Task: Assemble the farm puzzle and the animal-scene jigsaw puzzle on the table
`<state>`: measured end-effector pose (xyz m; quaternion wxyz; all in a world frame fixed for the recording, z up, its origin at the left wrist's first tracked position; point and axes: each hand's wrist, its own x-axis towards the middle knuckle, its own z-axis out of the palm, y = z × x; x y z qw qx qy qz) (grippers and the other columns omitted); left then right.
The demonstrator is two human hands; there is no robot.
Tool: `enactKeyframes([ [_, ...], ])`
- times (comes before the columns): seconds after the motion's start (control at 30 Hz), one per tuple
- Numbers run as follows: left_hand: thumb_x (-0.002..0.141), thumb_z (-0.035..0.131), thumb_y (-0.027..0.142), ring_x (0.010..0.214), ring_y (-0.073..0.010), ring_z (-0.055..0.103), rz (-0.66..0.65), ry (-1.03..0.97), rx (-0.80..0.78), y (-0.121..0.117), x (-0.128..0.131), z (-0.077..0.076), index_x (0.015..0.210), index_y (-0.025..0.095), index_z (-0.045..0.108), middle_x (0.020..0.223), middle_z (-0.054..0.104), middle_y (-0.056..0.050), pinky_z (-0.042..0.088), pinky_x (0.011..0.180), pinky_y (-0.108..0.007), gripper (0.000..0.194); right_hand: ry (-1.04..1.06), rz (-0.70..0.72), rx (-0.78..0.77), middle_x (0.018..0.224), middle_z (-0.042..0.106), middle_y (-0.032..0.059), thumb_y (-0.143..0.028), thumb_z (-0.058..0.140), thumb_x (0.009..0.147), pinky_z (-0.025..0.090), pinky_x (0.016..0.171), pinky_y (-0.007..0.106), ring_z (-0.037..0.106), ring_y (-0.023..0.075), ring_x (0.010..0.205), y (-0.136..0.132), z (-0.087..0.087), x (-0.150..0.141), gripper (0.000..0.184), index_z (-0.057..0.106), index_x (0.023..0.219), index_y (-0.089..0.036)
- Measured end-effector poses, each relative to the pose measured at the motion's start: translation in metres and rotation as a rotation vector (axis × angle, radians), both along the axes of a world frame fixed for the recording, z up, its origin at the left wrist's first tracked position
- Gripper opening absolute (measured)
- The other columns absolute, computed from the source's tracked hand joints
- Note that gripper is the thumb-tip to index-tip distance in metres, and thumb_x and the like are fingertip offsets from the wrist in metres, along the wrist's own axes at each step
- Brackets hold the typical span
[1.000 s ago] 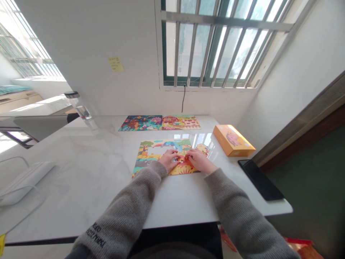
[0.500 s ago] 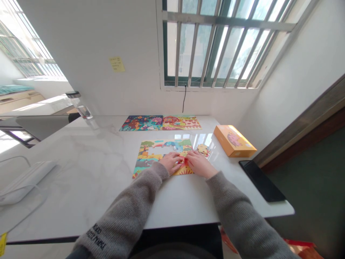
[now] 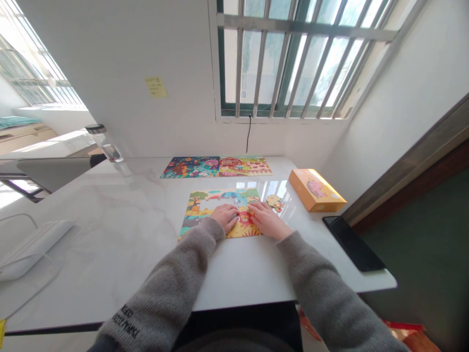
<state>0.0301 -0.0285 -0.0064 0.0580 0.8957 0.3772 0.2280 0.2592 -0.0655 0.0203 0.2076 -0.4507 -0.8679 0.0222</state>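
Note:
A colourful jigsaw puzzle (image 3: 252, 230) lies flat on the white table in front of me, with a white gap in its upper middle. My left hand (image 3: 224, 217) rests on the puzzle just below that gap, fingers stretched out and holding nothing. On the puzzle's right part lies my right hand (image 3: 266, 220), its fingers spread flat beside a red animal picture. Just beyond the right hand, a small pile of loose puzzle pieces (image 3: 274, 202) sits on the table. My hands cover part of the puzzle.
Two finished picture puzzles, one dark (image 3: 190, 167) and one with a red barn (image 3: 245, 166), lie by the wall. An orange box (image 3: 316, 190) and a black phone-like slab (image 3: 353, 243) are at the right. A clear bottle (image 3: 106, 144) stands back left.
My left hand has slid left, away from the right hand, uncovering the red picture between them. The right hand's fingers have flattened slightly. The view has shifted a little.

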Motion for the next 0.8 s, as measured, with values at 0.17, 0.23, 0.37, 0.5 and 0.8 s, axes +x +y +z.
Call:
enactKeyframes([
  [0.17, 0.089, 0.057, 0.024, 0.112, -0.0258, 0.061, -0.027, -0.011, -0.007, -0.001, 0.001, -0.002, 0.109, 0.022, 0.07, 0.118, 0.068, -0.008, 0.049, 0.103, -0.045, 0.024, -0.075, -0.123, -0.022, 0.157, 0.04, 0.0171, -0.043, 0.041, 0.102, 0.023, 0.121, 0.051, 0.03, 0.0308, 0.148, -0.009, -0.025, -0.015, 0.055, 0.043, 0.149, -0.016],
  [0.23, 0.089, 0.057, 0.024, 0.112, -0.0259, 0.061, -0.026, -0.013, -0.003, -0.002, 0.002, -0.002, 0.108, 0.023, 0.071, 0.118, 0.068, -0.008, 0.049, 0.102, -0.045, 0.023, -0.087, -0.146, -0.021, 0.159, 0.036, 0.0162, -0.045, 0.039, 0.102, 0.018, 0.122, 0.051, 0.027, 0.0305, 0.15, -0.012, -0.032, -0.019, 0.057, 0.04, 0.152, -0.017],
  [0.37, 0.09, 0.057, 0.025, 0.112, -0.0267, 0.061, -0.029, 0.012, -0.004, -0.003, 0.001, 0.0, 0.108, 0.023, 0.07, 0.118, 0.068, -0.009, 0.05, 0.1, -0.046, 0.023, -0.106, -0.142, -0.055, 0.159, 0.035, 0.0173, -0.044, 0.039, 0.102, 0.015, 0.122, 0.049, 0.027, 0.0306, 0.15, -0.014, -0.031, -0.023, 0.058, 0.04, 0.151, -0.014],
  [0.5, 0.089, 0.058, 0.027, 0.113, -0.0273, 0.06, -0.021, 0.047, -0.007, -0.003, 0.001, 0.0, 0.11, 0.022, 0.068, 0.12, 0.067, -0.009, 0.05, 0.1, -0.047, 0.024, -0.079, -0.14, -0.054, 0.154, 0.044, 0.0142, -0.039, 0.042, 0.101, 0.017, 0.121, 0.05, 0.033, 0.03, 0.145, -0.008, -0.017, -0.015, 0.049, 0.048, 0.145, -0.018],
  [0.8, 0.09, 0.057, 0.029, 0.116, -0.0279, 0.059, -0.005, 0.095, -0.052, -0.006, 0.003, 0.005, 0.113, 0.022, 0.066, 0.123, 0.066, -0.009, 0.048, 0.101, -0.047, 0.025, 0.009, -0.452, -0.02, 0.135, 0.058, 0.0141, -0.025, 0.047, 0.094, 0.04, 0.095, 0.042, 0.047, 0.0324, 0.12, 0.026, 0.002, 0.065, 0.036, 0.058, 0.128, -0.019],
])
